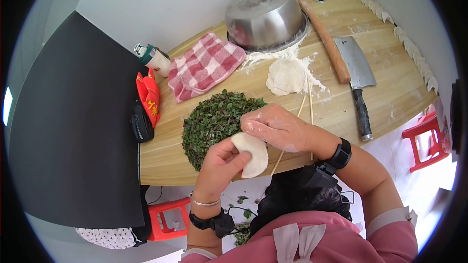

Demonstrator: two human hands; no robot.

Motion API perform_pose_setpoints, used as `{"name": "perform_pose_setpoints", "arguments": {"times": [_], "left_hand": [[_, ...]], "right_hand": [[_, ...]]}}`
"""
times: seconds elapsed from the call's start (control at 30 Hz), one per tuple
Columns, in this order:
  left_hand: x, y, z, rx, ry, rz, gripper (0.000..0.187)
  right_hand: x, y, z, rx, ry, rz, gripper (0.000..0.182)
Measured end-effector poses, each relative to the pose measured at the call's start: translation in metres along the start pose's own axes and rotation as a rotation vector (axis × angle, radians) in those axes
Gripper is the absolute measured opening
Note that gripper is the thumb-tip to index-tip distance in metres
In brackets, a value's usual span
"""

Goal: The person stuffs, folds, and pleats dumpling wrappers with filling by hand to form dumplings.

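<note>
Near the table's front edge, my left hand [218, 165] holds a round, white dough wrapper [253, 158], its thumb resting on the face. My right hand [275, 127] is closed just above the wrapper's upper edge, fingertips curled down and hidden; whether it grips anything does not show. Behind both hands lies a large heap of chopped green leaves [214, 117]. A small stack of flat wrappers [286, 76] lies on floury wood farther back. Two thin chopsticks [311, 112] stick out past my right hand, partly covered by it.
On the wooden table [390, 63] are a rolling pin [324, 39], a cleaver [357, 63], an upturned metal bowl [265, 17], a checked cloth [204, 65] and a bottle [155, 61]. Folded dumplings [414, 56] line the right edge. Red stools [424, 139] stand below.
</note>
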State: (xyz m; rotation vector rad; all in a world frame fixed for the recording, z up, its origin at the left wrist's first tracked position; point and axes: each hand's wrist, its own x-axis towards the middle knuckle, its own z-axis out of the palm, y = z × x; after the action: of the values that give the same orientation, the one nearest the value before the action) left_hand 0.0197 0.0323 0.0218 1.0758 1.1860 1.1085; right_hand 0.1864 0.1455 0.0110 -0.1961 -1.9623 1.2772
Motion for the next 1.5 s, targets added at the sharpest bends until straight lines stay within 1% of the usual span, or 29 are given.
{"name": "perform_pose_setpoints", "arguments": {"times": [0.03,0.07,0.1,0.17,0.33,0.43,0.53,0.6,0.7,0.73,0.77,0.8,0.87,0.93,1.0,1.07,1.1,1.13,1.17,1.2,1.23,1.27,1.3,1.37,1.4,1.47,1.5], "left_hand": [[0.000,0.002,0.001,0.000,-0.002,-0.003,0.024],[0.000,0.005,0.001,0.032,-0.054,-0.034,0.024],[0.000,0.005,0.002,0.063,-0.107,-0.065,0.024],[0.001,0.003,0.002,0.070,-0.107,-0.065,0.023],[0.001,-0.001,-0.001,0.093,-0.105,-0.083,0.021],[0.002,0.001,0.000,0.049,-0.097,-0.064,0.020],[0.002,-0.001,-0.002,0.044,-0.126,-0.032,0.021],[0.002,-0.002,0.000,0.030,-0.096,-0.054,0.024],[0.003,-0.004,0.001,0.025,-0.076,0.001,0.028],[0.003,-0.004,0.002,0.025,-0.076,0.002,0.028],[0.003,-0.003,0.004,0.005,-0.028,0.039,0.027],[0.004,-0.003,0.005,-0.014,0.020,0.075,0.026],[0.004,-0.003,0.005,-0.045,0.032,0.093,0.027],[0.004,-0.003,0.003,-0.076,0.044,0.109,0.028],[0.004,-0.004,0.001,-0.070,-0.005,0.112,0.029],[0.004,-0.004,0.002,-0.073,-0.010,0.106,0.030],[0.004,-0.005,0.003,-0.076,-0.014,0.100,0.031],[0.004,-0.005,0.005,-0.076,-0.014,0.101,0.031],[0.004,-0.005,0.007,-0.083,0.032,0.119,0.030],[0.005,-0.005,0.009,-0.091,0.079,0.138,0.029],[0.006,-0.005,0.008,-0.091,0.079,0.138,0.029],[0.006,-0.005,0.007,-0.089,0.120,0.131,0.028],[0.007,-0.005,0.007,-0.086,0.161,0.125,0.027],[0.008,-0.001,0.008,-0.081,0.173,0.139,0.025],[0.008,0.001,0.009,-0.076,0.185,0.151,0.024],[0.007,-0.001,0.005,-0.084,0.164,0.137,0.024],[0.006,-0.001,0.004,-0.091,0.144,0.123,0.024]], "right_hand": [[0.000,0.000,0.001,0.070,-0.056,0.041,0.043],[0.000,0.001,0.001,0.139,-0.111,0.082,0.041],[0.000,0.000,0.001,0.139,-0.108,0.085,0.041],[0.001,0.000,-0.001,0.078,-0.151,0.046,0.039],[0.001,0.003,-0.001,-0.014,-0.144,-0.025,0.032],[0.002,0.006,0.001,-0.045,-0.121,-0.066,0.029],[0.001,0.008,0.002,-0.090,-0.096,-0.095,0.027],[0.000,0.007,0.002,-0.122,-0.082,-0.109,0.027],[0.000,0.002,0.000,-0.128,-0.083,-0.060,0.027],[0.001,-0.002,-0.001,-0.042,-0.052,0.048,0.026],[0.001,-0.004,-0.002,0.043,-0.022,0.156,0.025],[0.001,-0.001,-0.001,0.042,-0.023,0.155,0.025],[0.002,0.007,0.003,-0.016,-0.018,0.035,0.027],[0.001,0.007,0.003,-0.045,-0.033,0.003,0.027],[0.001,0.006,0.002,-0.075,-0.047,-0.029,0.027],[0.001,0.005,0.002,-0.111,-0.045,-0.121,0.027],[0.001,0.003,0.001,-0.111,-0.045,-0.121,0.027],[0.001,0.001,0.000,-0.115,-0.052,-0.045,0.027],[0.000,-0.001,0.000,-0.119,-0.059,0.031,0.027],[0.000,-0.002,-0.001,-0.119,-0.059,0.031,0.027],[0.000,-0.003,-0.002,-0.005,-0.039,0.098,0.025],[0.000,-0.003,-0.002,0.109,-0.019,0.165,0.024],[0.000,-0.002,-0.001,0.108,-0.020,0.164,0.024],[0.001,0.001,0.002,-0.055,-0.033,0.107,0.026],[0.002,0.002,0.003,-0.055,-0.032,0.106,0.026],[0.002,0.004,0.002,-0.096,-0.038,-0.069,0.032],[0.002,0.003,0.002,-0.096,-0.037,-0.068,0.032]]}}
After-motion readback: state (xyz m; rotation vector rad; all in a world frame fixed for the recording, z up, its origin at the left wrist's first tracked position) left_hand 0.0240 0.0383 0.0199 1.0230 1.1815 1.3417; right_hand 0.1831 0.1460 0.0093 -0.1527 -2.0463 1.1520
